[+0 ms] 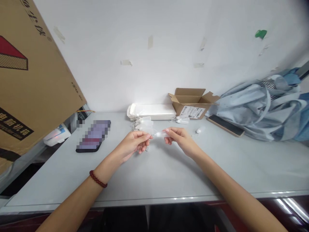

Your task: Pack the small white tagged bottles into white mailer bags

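Observation:
My left hand (137, 141) is closed in a pinch on the thin cord end of a small translucent white piece (159, 134). At the piece's other end, my right hand (177, 138) pinches the flat clear part, so it is held level between both hands just above the table. Its exact kind is hard to make out. Several similar white pieces with thin cords (144, 124) lie in a pile just behind my left hand. Another corded white piece (182, 120) rests in front of the small box, and a little white item (198, 130) lies right of my right hand.
Against the wall are a stack of white sheets or sleeves (154, 111) and an open cardboard box (190, 104). A blurred-out phone (94, 137) lies left, another phone (225, 125) right. Pale blue cloth (253, 109) fills the right; a large carton (36, 77) leans left.

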